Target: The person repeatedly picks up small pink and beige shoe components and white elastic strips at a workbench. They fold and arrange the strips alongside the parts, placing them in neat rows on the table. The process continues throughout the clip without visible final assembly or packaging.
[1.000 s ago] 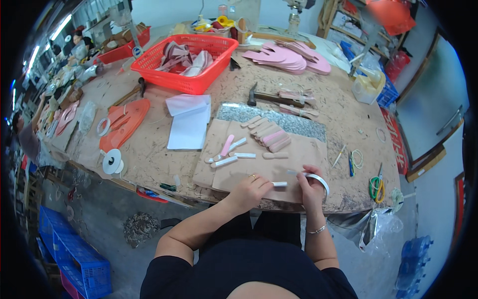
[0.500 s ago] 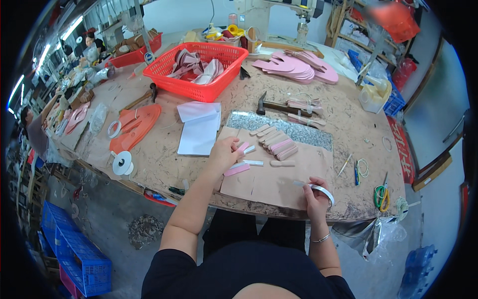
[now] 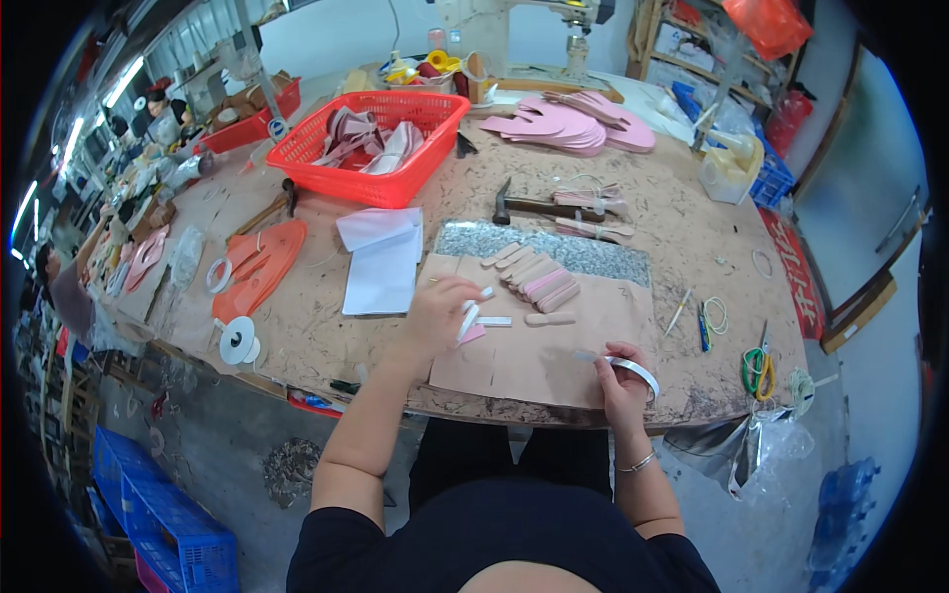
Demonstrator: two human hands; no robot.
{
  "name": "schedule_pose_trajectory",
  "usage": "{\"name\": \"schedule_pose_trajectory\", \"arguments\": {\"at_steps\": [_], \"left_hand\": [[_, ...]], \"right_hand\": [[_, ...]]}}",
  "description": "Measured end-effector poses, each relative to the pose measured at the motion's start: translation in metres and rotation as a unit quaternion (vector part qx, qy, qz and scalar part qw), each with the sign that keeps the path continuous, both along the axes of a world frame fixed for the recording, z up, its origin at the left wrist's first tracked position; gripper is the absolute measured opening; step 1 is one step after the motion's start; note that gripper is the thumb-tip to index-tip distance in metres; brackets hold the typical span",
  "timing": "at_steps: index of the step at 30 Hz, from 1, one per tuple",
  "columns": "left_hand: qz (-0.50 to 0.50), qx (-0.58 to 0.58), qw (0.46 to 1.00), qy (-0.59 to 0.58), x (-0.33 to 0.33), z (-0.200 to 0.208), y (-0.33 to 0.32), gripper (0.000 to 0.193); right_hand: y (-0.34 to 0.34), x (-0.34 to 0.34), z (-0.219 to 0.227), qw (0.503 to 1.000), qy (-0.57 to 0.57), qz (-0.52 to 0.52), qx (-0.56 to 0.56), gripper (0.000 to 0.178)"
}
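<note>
My left hand (image 3: 435,316) is over the brown paper sheet (image 3: 554,366), with its fingers pinched on a small white strip (image 3: 469,320). Just beside its fingers lie another white strip (image 3: 494,321) and a pink strip (image 3: 473,335), partly covered by the hand. In my right hand (image 3: 623,387), low over the sheet's right side, is a roll of white tape (image 3: 638,373). The tape's short loose end points left, past the thumb. Between the hands a single pale paddle-shaped piece (image 3: 550,319) lies apart from a fanned row of similar beige and pink pieces (image 3: 539,281).
Behind the sheet are a speckled stone slab (image 3: 563,249) and a hammer (image 3: 544,207). White papers (image 3: 381,272), orange cut pieces (image 3: 262,267) and a red basket (image 3: 395,184) stand left. Scissors (image 3: 758,366) and a pen (image 3: 678,311) lie right; pink cut pieces (image 3: 563,128) are stacked behind.
My left hand has shifted slightly and now has a white strip pinched upright in its fingers. My right hand still holds the tape roll. The whole view has shifted a little.
</note>
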State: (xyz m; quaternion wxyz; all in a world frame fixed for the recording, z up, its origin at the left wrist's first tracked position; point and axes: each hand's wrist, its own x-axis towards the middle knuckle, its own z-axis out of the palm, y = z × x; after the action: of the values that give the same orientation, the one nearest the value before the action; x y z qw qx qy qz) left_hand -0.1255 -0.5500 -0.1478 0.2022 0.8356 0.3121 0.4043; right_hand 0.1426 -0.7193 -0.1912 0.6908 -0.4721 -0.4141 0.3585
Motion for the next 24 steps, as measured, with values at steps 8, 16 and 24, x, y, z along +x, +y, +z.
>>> {"name": "schedule_pose_trajectory", "arguments": {"at_steps": [8,16,24], "left_hand": [[-0.071,0.004,0.990,0.120,0.087,-0.031,-0.036,0.019],[-0.028,-0.065,0.997,-0.014,0.058,-0.028,-0.118,0.037],[-0.010,0.127,0.990,0.053,0.045,-0.052,-0.132,0.026]], "right_hand": [[0.002,0.006,0.003,0.999,0.010,-0.031,0.012,0.029],[-0.007,-0.014,0.033,0.989,-0.030,0.016,-0.144,0.028],[-0.009,-0.027,0.037,0.963,-0.159,0.050,-0.212,0.027]]}}
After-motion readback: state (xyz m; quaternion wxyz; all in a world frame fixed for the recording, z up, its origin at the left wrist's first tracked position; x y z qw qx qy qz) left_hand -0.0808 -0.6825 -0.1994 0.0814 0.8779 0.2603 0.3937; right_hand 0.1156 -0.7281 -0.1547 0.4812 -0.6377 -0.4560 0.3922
